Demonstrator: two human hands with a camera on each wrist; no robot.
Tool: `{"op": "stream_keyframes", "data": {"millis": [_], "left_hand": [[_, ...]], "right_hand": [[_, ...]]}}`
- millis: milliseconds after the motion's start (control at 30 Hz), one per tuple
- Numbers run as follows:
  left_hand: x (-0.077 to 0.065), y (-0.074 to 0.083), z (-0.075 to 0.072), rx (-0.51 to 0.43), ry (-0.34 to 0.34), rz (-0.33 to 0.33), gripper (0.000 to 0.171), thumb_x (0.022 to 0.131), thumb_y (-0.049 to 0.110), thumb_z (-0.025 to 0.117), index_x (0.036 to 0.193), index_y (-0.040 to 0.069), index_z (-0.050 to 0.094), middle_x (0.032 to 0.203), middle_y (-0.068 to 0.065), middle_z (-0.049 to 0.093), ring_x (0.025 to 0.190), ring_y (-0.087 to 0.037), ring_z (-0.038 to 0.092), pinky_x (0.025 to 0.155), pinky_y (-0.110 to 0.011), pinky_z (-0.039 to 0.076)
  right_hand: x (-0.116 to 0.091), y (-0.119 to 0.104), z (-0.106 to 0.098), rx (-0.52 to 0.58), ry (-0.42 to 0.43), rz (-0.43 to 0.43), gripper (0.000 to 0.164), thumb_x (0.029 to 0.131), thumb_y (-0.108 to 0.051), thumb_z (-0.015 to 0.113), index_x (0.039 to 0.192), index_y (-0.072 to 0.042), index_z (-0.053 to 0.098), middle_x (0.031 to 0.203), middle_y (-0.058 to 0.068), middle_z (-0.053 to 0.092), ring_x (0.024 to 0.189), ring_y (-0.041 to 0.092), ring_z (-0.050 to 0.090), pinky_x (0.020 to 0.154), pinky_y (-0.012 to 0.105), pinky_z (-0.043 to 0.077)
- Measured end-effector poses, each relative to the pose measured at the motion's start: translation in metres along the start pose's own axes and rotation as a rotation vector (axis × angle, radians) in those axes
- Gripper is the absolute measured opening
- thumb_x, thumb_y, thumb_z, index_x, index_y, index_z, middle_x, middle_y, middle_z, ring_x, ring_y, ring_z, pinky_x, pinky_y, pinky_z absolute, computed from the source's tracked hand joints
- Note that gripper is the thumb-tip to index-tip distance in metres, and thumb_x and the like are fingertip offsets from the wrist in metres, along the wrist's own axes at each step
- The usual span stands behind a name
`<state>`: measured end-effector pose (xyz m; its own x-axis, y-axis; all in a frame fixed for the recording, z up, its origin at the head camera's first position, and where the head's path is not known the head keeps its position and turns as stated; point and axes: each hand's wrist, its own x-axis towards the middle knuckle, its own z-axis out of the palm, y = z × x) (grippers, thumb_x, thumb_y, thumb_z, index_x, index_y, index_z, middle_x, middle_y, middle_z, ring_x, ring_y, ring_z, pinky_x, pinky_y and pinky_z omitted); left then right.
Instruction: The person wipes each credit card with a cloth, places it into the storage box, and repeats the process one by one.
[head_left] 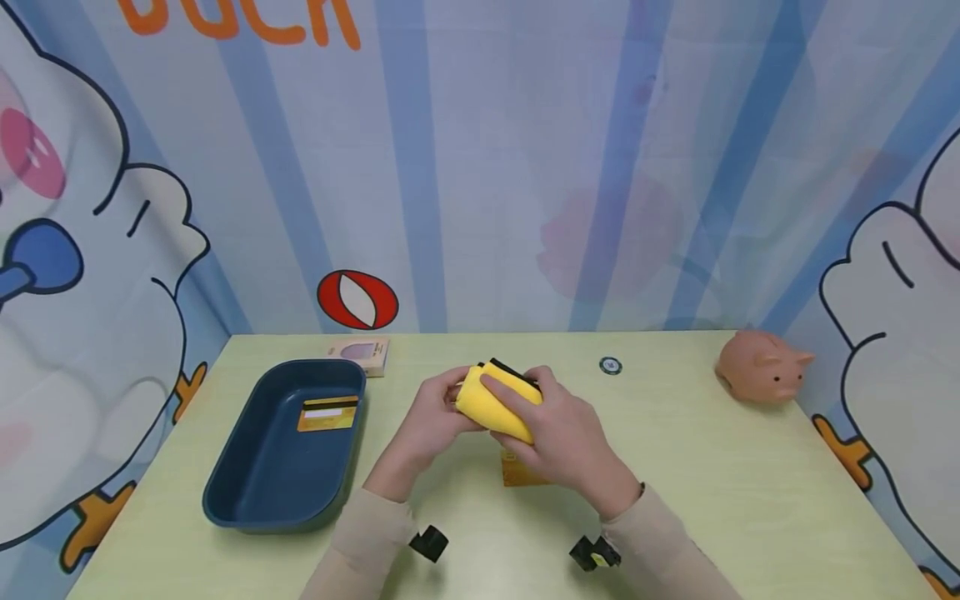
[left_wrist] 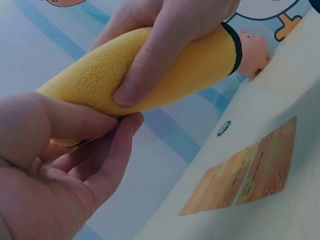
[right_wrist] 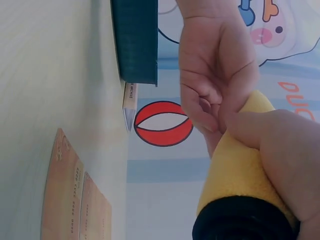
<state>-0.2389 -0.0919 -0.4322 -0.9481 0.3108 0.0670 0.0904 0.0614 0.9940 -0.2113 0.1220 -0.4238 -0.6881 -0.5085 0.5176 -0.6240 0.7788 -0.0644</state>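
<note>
The right hand grips a fuzzy yellow, black-edged fabric bundle, probably steadying it while the left hand pinches its far end; rectangular orange-gold cards lie below both hands.

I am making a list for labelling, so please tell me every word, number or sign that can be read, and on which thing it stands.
"DUCK": backdrop, letter tops cut off in head view.
"ARCHIVE": box, side face; a mark before it is unclear.
Cards outside tray: number rows, too blurred.
Card inside: nothing legible.
Chip: centre mark, too small.
Yellow thing: no text seen.
</note>
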Motion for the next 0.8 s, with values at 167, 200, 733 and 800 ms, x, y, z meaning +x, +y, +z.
{"op": "stream_keyframes", "data": {"millis": [167, 200, 733, 800], "left_hand": [[-0.003, 0.008, 0.000, 0.012, 0.004, 0.014, 0.065, 0.090, -0.011, 0.074, 0.150, 0.009, 0.056, 0.130, -0.016, 0.069, 0.104, -0.026, 0.071, 0.090, -0.037, 0.063], [-0.004, 0.010, 0.000, 0.008, 0.006, 0.011, 0.067, 0.091, -0.011, 0.073, 0.151, 0.009, 0.055, 0.131, -0.016, 0.068, 0.106, -0.026, 0.071, 0.091, -0.037, 0.063], [-0.006, 0.016, -0.004, -0.047, 0.020, 0.004, 0.067, 0.092, -0.014, 0.066, 0.153, 0.010, 0.053, 0.136, -0.017, 0.067, 0.109, -0.028, 0.073, 0.087, -0.035, 0.063], [-0.007, 0.018, -0.006, -0.050, 0.021, 0.002, 0.066, 0.093, -0.013, 0.066, 0.153, 0.011, 0.054, 0.136, -0.016, 0.067, 0.108, -0.028, 0.074, 0.087, -0.035, 0.063]], "right_hand": [[0.001, -0.002, -0.003, -0.039, 0.016, 0.005, 0.071, 0.093, -0.046, 0.078, 0.157, -0.038, 0.049, 0.124, 0.023, 0.058, 0.068, 0.024, 0.060, 0.050, 0.036, 0.055], [0.001, -0.003, -0.004, -0.046, 0.018, 0.005, 0.071, 0.093, -0.047, 0.078, 0.157, -0.038, 0.049, 0.124, 0.023, 0.058, 0.068, 0.024, 0.060, 0.050, 0.036, 0.055], [0.002, -0.001, -0.010, -0.040, -0.003, 0.024, 0.074, 0.092, -0.045, 0.079, 0.158, -0.039, 0.047, 0.131, 0.025, 0.053, 0.062, 0.020, 0.055, 0.049, 0.034, 0.053], [0.002, -0.001, -0.010, -0.026, -0.006, 0.031, 0.075, 0.092, -0.045, 0.080, 0.159, -0.040, 0.046, 0.132, 0.025, 0.052, 0.063, 0.020, 0.055, 0.050, 0.034, 0.054]]}}
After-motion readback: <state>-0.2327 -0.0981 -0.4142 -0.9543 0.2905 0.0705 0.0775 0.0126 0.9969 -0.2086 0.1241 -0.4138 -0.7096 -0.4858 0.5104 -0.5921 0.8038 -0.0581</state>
